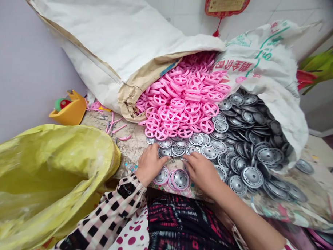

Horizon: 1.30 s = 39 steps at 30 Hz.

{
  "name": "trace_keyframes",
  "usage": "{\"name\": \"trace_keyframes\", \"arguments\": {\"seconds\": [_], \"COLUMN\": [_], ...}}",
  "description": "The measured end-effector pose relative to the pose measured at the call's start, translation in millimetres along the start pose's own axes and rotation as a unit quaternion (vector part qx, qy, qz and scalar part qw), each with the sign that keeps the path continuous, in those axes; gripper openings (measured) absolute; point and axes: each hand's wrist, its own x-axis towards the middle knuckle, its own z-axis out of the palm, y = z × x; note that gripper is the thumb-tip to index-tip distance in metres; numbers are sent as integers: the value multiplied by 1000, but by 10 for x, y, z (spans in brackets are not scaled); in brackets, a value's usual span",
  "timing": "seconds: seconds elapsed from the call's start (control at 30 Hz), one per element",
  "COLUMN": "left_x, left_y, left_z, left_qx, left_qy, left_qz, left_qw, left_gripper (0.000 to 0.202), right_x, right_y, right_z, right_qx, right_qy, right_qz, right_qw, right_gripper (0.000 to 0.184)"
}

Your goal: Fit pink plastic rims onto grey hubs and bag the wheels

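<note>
My left hand lies palm down at the near edge of the table, its fingers curled over small silver discs. My right hand rests beside it, fingers bent onto a silver disc just ahead; what the fingertips pinch is hidden. Between my wrists lie joined wheels, silver discs set into pink rims. A heap of pink spoked rings spills from a white sack behind. To the right, silver hub discs pour from a second printed sack.
A yellow plastic bag gapes open at my left. A yellow plastic piece and pink scraps lie on the worn table at the back left. Green leaves show at the far right.
</note>
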Motion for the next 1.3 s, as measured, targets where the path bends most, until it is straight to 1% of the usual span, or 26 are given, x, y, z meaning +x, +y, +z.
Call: {"name": "trace_keyframes", "arguments": {"seconds": [0.1, 0.17, 0.23, 0.3, 0.4, 0.53, 0.63, 0.73, 0.8, 0.83, 0.87, 0.9, 0.97, 1.03, 1.07, 1.13, 1.3], "left_x": [32, 47, 57, 64, 73, 63, 27, -18, -40, -49, -56, -62, -76, -95, -107, -134, -194], "left_y": [26, 49, 73, 92, 98, 76, 52, 33, 32, 37, 47, 62, 108, 167, 200, 268, 401], "left_z": [40, 63, 79, 89, 93, 54, -22, -98, -121, -121, -117, -109, -95, -99, -111, -153, -276], "left_qx": [4, 7, 10, 13, 15, 13, -12, -72, -133, -168, -204, -239, -296, -323, -327, -326, -332], "left_qy": [7, 10, 9, 6, 3, 7, 4, -7, -7, -4, 0, 2, -3, -10, -9, -6, -1], "left_qz": [-21, -22, -19, -17, -10, -3, 6, -2, -8, -8, -8, -7, -4, 10, 22, 48, 88], "left_qw": [1000, 1000, 1000, 1000, 1000, 1000, 1000, 997, 991, 986, 979, 971, 955, 946, 945, 944, 939], "left_gripper": [51, 53, 57, 59, 54, 49, 50, 51, 53, 54, 56, 57, 56, 52, 51, 51, 50], "right_x": [239, 404, 544, 645, 716, 696, 631, 543, 473, 434, 393, 351, 267, 188, 153, 93, 2], "right_y": [107, 160, 191, 206, 222, 265, 308, 317, 281, 249, 210, 165, 72, -10, -44, -98, -185], "right_z": [-59, -73, -70, -60, -52, -59, -73, -95, -110, -117, -122, -124, -122, -113, -108, -105, -145], "right_qx": [-58, -98, -131, -149, -155, -172, -124, -42, 59, 135, 222, 311, 476, 597, 637, 689, 762], "right_qy": [49, 80, 97, 99, 97, 104, 105, 115, 125, 126, 124, 116, 89, 56, 40, 17, 9], "right_qz": [10, 16, 23, 31, 30, -7, -18, -22, -16, -2, 19, 43, 88, 116, 128, 149, 177], "right_qw": [997, 992, 986, 983, 983, 980, 987, 992, 990, 983, 967, 942, 870, 792, 759, 709, 623], "right_gripper": [26, 27, 28, 29, 27, 25, 24, 19, 15, 13, 12, 12, 18, 25, 28, 31, 32]}}
